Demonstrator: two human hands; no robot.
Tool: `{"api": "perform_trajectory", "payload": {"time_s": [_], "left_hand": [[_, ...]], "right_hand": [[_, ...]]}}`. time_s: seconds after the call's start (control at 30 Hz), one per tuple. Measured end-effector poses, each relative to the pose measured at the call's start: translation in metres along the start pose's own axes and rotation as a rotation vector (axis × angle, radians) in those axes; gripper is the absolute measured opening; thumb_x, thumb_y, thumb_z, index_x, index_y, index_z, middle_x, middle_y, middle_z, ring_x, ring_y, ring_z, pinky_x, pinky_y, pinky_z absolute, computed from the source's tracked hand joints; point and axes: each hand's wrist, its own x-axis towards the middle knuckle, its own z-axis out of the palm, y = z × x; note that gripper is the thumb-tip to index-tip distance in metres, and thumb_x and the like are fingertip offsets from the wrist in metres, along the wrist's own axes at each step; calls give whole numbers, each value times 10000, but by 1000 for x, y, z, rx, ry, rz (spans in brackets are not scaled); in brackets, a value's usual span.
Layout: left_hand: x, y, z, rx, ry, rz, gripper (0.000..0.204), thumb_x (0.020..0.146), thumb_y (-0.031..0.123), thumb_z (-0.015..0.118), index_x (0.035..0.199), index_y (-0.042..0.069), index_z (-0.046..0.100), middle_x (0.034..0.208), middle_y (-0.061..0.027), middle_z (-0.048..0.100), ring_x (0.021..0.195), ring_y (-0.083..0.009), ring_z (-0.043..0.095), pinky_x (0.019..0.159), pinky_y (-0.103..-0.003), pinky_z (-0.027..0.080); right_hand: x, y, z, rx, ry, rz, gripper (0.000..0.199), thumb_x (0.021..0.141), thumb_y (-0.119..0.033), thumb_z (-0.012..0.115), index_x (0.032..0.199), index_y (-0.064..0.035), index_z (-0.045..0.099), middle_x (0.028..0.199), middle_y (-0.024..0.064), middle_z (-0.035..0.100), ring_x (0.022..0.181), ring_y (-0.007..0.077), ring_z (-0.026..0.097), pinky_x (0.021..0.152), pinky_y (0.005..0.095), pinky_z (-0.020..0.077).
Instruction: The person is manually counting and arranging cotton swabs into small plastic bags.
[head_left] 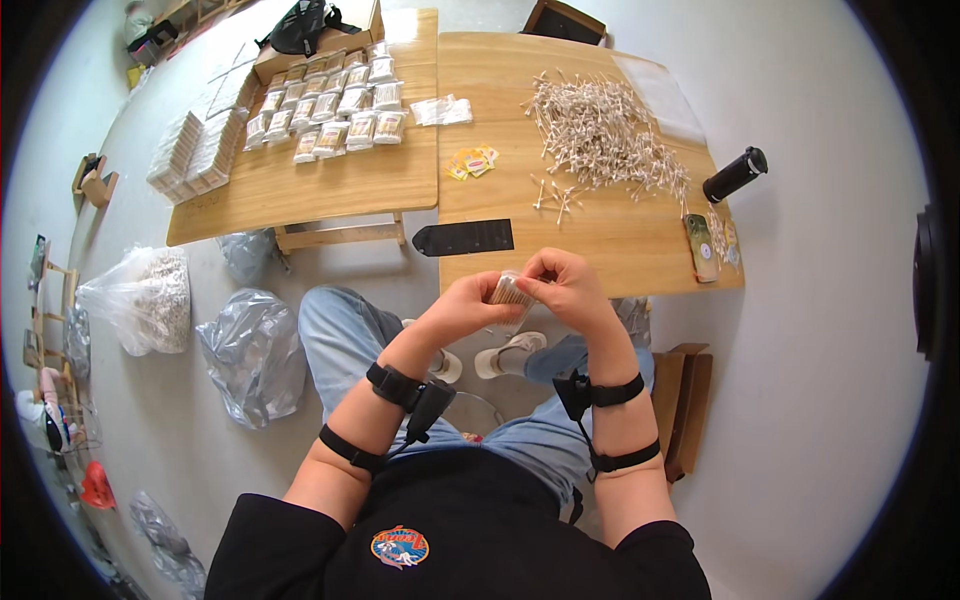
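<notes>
While raised together | both hands' fingers (530,270) pinch swab bundle (510,291)

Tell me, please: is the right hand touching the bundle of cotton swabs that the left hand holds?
Touching. The head view shows the right hand with its fingers curled onto the top of the swab bundle, while the left hand grips it from below.

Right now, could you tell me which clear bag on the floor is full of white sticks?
The far-left bag; the bag beside the knee looks empty and crumpled.
</notes>
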Motion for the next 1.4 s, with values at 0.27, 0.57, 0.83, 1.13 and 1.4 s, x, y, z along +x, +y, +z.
{"api": "perform_trajectory", "payload": {"time_s": [0.27,0.57,0.83,1.13,1.4], "left_hand": [[16,-11,-5,97,238,25,233,899,109,734,1104,8,692,985,-19,711,883,-74,646,807,-246,528],[47,-32,-24,127,335,197,277,996,225,629,1168,18,693,1004,-3,709,927,-64,610,841,-238,489],[64,-48,-35,174,410,250,272,989,224,636,1134,11,722,1047,-23,720,942,-70,615,866,-234,486],[69,-65,-48,147,427,270,259,983,214,642,1099,-2,725,1026,-33,731,926,-67,621,843,-226,487],[69,-73,-50,181,457,276,216,981,195,647,1038,3,729,936,16,710,827,-29,573,737,-193,459]], "right_hand": [[0,31,16,208,176,123,150,871,-121,761,939,-2,701,769,-8,640,764,63,566,674,216,462],[14,59,30,48,343,-1,45,896,-102,733,879,-65,753,749,-9,645,648,47,532,572,212,415],[32,90,35,296,323,110,93,906,-115,732,885,-24,724,705,-14,639,614,53,557,554,204,447],[38,93,39,241,303,145,87,876,-93,744,842,-18,718,675,-17,635,578,40,535,512,206,417],[37,99,38,281,273,209,98,873,-104,750,828,-25,711,680,-22,630,568,38,526,502,207,410]]}}
